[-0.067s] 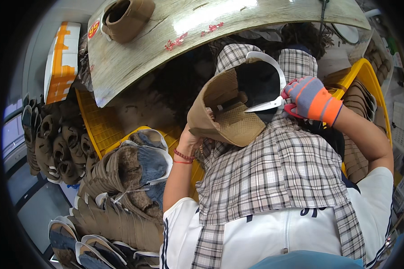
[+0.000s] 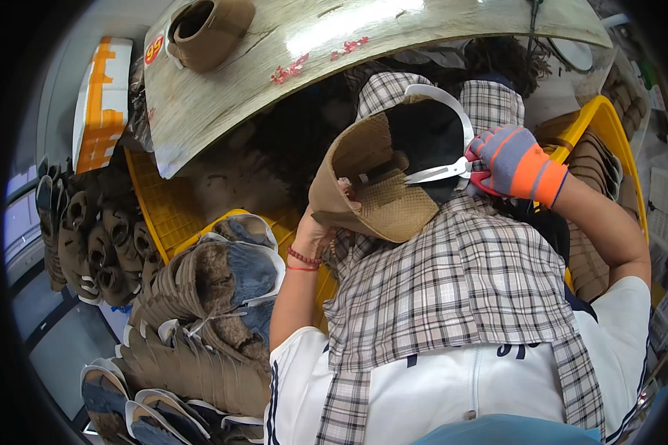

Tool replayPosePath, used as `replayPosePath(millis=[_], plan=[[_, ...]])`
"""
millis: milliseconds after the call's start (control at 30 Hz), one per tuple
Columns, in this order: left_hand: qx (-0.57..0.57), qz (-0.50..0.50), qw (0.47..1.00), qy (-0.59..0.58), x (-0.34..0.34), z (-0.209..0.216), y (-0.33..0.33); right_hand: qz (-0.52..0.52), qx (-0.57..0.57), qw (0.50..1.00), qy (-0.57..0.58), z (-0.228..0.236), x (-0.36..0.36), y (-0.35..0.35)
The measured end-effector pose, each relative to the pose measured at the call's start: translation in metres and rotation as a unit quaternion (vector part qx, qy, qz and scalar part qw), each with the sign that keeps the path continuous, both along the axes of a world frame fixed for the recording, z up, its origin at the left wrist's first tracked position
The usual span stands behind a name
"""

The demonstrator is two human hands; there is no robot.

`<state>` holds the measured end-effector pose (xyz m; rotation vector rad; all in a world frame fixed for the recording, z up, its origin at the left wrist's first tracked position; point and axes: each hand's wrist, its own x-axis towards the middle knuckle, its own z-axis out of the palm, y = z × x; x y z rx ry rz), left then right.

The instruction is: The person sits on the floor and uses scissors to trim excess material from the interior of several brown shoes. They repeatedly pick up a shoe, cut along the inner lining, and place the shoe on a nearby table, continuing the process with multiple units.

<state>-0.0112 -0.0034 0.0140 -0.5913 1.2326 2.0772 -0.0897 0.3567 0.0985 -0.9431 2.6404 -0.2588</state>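
My left hand (image 2: 321, 226) grips a brown boot upper (image 2: 375, 219) by its left side, the fingers curling over its edge to the inside. The upper is tilted above my lap, showing a tan textured inner face, a black lining and a white band (image 2: 453, 104) along its rim. My right hand (image 2: 513, 165), in a grey and orange glove, is closed round the red handles of a pair of scissors (image 2: 441, 173). Their silver blades point left into the upper's hollow, slightly parted. Whether they touch the material I cannot tell.
A checked apron (image 2: 453, 289) covers my lap. Stacked brown uppers (image 2: 193, 371) with fleecy lining lie at left. Yellow crates (image 2: 152, 200) stand on both sides. Ahead, a wood-patterned tabletop (image 2: 289, 52) bears another brown upper (image 2: 214, 33). A white box with orange tape (image 2: 100, 104) is far left.
The scissor blades have parted slightly. Both hands and the boot upper stay almost where they were.
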Motion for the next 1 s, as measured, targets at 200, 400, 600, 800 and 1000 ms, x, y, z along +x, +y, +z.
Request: replayPosePath(millis=[200,400,600,800,1000], plan=[[-0.082,-0.013,0.995,-0.051,-0.006,0.004,0.002,-0.026,-0.020,0.996,-0.079,0.009,-0.001,-0.014],[0.014,0.077,0.992,-0.102,0.000,-0.013,0.004,-0.016,-0.064,0.997,0.043,0.018,-0.009,-0.025],[0.057,0.069,0.988,-0.125,0.000,-0.021,-0.008,0.061,0.029,0.996,0.058,0.005,-0.007,-0.071],[0.057,0.092,0.987,-0.120,0.003,-0.018,-0.003,0.091,0.098,0.989,0.068,-0.003,-0.005,-0.079],[0.024,0.056,0.989,-0.137,-0.004,-0.005,-0.002,-0.032,-0.010,0.998,-0.061,0.008,-0.020,-0.040]])
